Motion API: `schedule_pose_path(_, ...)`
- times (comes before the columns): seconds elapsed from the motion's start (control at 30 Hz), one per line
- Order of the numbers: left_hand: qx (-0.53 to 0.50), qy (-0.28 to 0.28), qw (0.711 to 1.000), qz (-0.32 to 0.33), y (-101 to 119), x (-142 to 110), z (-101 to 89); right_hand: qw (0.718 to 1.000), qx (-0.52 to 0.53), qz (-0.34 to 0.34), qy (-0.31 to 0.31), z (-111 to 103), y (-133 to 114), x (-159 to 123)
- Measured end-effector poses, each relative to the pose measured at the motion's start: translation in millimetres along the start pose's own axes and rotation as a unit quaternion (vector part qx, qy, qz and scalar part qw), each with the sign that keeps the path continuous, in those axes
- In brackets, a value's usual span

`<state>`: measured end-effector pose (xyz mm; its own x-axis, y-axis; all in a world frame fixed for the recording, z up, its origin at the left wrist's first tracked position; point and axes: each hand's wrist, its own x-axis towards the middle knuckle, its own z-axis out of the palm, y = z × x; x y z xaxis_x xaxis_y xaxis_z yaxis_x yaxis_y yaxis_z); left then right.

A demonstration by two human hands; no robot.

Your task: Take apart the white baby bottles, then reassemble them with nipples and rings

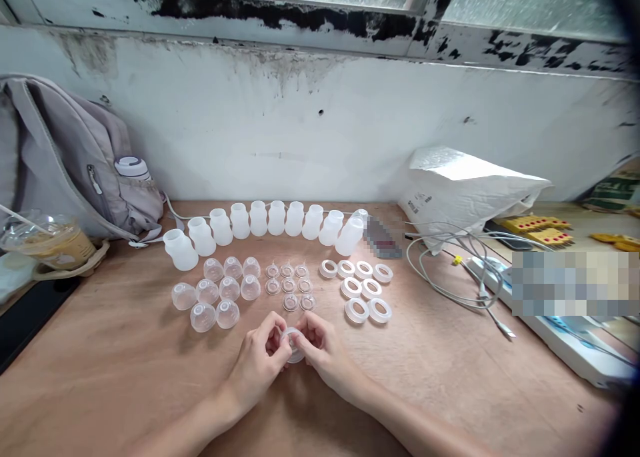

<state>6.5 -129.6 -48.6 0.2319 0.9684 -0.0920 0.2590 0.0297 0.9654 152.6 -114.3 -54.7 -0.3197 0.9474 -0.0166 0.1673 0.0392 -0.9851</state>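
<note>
Both hands are meeting over the near part of the wooden tabletop (165,390), and a translucent round collar (295,355) is sitting between them. The left hand (253,358) is gripping from its nine o'clock side, thumb and curled fingers pinching the rim; the right hand (327,356) is closing in from three o'clock, its thumb reaching over the upper rim. Neither is lying nearer: both are touching the collar. Its outline is circular, so no long axis is showing; fingers are covering much of the rim, and the exact tilt is not readable. Whether a second part is seating inside: cannot tell.

Positions, taken from the collar: clear flanged teats (289,285) are lying just beyond the fingertips at twelve o'clock; domed clear caps (203,318) are standing around ten; loose white rings (356,320) are lying between one and two. Frosted bottles (277,218) are forming an arc farther out, from about eleven to one.
</note>
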Motion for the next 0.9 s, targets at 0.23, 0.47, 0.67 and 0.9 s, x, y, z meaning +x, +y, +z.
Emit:
schedule_pose_path(0.23,-0.004,0.006,1.000,0.009,4.0,1.0,-3.2,1.000,0.022,-0.005,-0.007,-0.4,0.2,0.9)
schedule_pose_path(0.47,-0.010,0.008,1.000,0.021,8.2,0.8,-6.1,0.995,0.098,-0.020,-0.018,-2.3,-3.1,0.5)
schedule_pose_path(0.67,-0.005,0.007,1.000,0.022,7.4,1.9,-6.9,0.995,0.099,-0.013,-0.014,-0.7,-0.8,1.4)
schedule_pose_path(0.9,-0.012,0.010,1.000,0.026,6.1,1.6,-6.2,0.994,0.107,-0.008,-0.014,-0.6,-1.2,2.0)
